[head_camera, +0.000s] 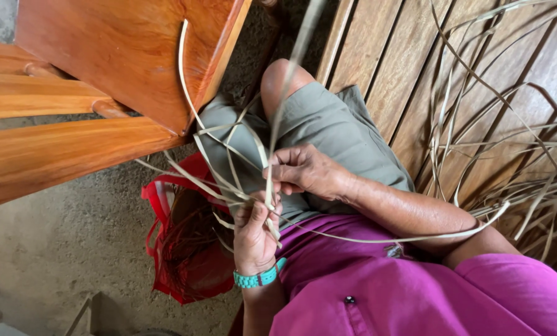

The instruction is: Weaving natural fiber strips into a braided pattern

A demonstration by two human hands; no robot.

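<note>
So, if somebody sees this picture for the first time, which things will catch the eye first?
First the two hands at the centre: the left hand, with a turquoise bracelet on its wrist, and the right hand grip thin pale strips that cross between them. Next the bright magenta shirt at lower right and the red bag on the floor. More loose strips lie on the wooden bench at right.

Over the olive-shorted knee [328, 124], left hand [253, 233] with a turquoise beaded bracelet [258, 277] and right hand [306, 171] both pinch crossed pale leaf strips [232, 180], a red bag [188, 249] on the ground just left of the knee, loose strips [509, 155] piled on the wooden bench [384, 56] right of it.
</note>
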